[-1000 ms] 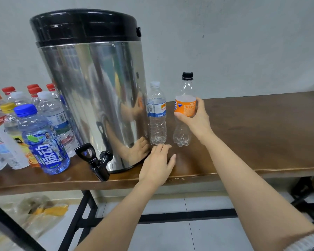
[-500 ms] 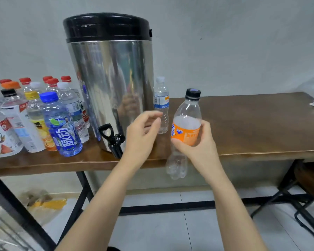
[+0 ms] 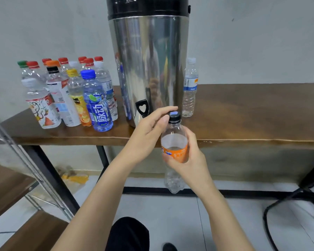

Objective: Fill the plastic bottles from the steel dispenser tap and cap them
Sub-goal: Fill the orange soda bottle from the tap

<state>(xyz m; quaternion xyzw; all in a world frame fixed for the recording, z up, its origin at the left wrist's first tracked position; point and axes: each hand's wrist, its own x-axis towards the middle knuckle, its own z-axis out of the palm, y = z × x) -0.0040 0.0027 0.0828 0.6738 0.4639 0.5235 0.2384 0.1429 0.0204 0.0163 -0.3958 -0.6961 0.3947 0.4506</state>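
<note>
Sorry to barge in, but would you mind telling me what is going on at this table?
A person holds an orange-labelled bottle in the air in front of the table. The right hand grips it round the label, and the left hand pinches its black cap, which is on. The bottle looks empty. The steel dispenser stands just behind, its tap near the left hand. Capped bottles stand to its left and one clear bottle to its right.

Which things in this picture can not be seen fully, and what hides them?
Head view, tall steel dispenser: its black lid is cut by the top edge.
Head view, black tap: the left hand hides the spout.
Head view, black screw cap of the orange-labelled clear plastic bottle: the same hand's fingers cover part.
</note>
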